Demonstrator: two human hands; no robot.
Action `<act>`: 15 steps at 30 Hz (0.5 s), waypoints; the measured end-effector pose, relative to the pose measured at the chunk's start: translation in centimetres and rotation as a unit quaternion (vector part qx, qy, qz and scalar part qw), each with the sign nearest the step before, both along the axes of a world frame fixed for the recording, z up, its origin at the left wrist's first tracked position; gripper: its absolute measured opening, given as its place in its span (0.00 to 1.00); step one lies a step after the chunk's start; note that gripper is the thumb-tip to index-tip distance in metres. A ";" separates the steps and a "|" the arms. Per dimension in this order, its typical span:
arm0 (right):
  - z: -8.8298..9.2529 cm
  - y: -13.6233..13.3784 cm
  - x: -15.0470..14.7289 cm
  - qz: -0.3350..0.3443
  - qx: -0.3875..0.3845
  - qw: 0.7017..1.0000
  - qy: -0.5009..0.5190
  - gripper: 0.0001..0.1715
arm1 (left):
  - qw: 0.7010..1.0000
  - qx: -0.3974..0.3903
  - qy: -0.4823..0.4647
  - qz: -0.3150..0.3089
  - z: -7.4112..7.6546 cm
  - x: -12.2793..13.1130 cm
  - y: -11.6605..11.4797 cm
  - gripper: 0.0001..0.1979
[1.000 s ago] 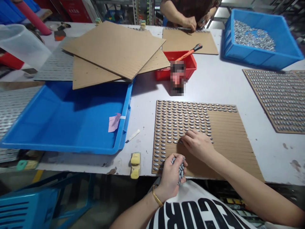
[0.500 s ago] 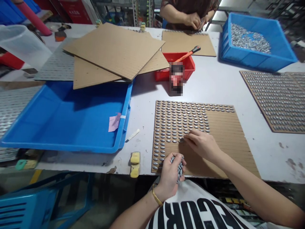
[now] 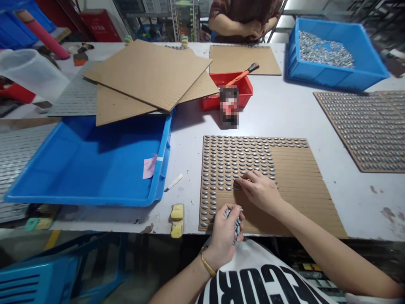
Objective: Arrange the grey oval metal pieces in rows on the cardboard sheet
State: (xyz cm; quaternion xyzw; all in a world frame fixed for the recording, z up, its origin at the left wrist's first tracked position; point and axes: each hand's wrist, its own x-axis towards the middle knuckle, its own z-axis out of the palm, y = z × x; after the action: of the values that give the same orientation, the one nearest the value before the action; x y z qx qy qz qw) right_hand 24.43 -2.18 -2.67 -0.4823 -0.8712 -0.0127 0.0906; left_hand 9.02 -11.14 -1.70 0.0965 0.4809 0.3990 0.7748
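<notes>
My left hand [image 3: 224, 228] is closed around a handful of grey oval metal pieces [image 3: 236, 223], close to the front edge of a brown corrugated cardboard sheet [image 3: 303, 190]. Over the middle of this sheet, the fingers of my right hand [image 3: 261, 190] are pinched together at one grey oval metal piece [image 3: 236, 180]; the fingertips partly hide it. Rows of the same pieces [image 3: 228, 156] lie in the sheet's grooves across its left part and along its far edge. Bare grooves show on the right and toward the front.
A large blue tray [image 3: 95, 177] stands left, with stacked cardboard sheets [image 3: 152, 76] overlapping its back. A red bin [image 3: 245, 95] holds an orange-handled tool [image 3: 240, 77]. A blue crate [image 3: 338, 76] of metal pieces and a filled sheet [image 3: 363, 131] lie right. Opposite sits a co-worker [image 3: 243, 23].
My right hand has shifted slightly left over the sheet, still pinched. My left hand keeps its handful. The co-worker's hands have drawn back from their sheet, and the camera view has shifted a little.
</notes>
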 end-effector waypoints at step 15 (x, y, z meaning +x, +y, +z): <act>0.7 0.4 0.4 -0.001 -0.020 0.999 0.042 0.11 | 1.000 0.014 -0.011 0.005 0.0 -0.1 0.0 0.16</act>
State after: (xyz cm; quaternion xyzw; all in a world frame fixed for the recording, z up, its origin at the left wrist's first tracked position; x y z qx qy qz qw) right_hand 24.78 -1.79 -1.99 -0.4849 -0.8664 0.0252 0.1171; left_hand 8.89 -11.16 -1.72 0.1003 0.4670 0.4109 0.7765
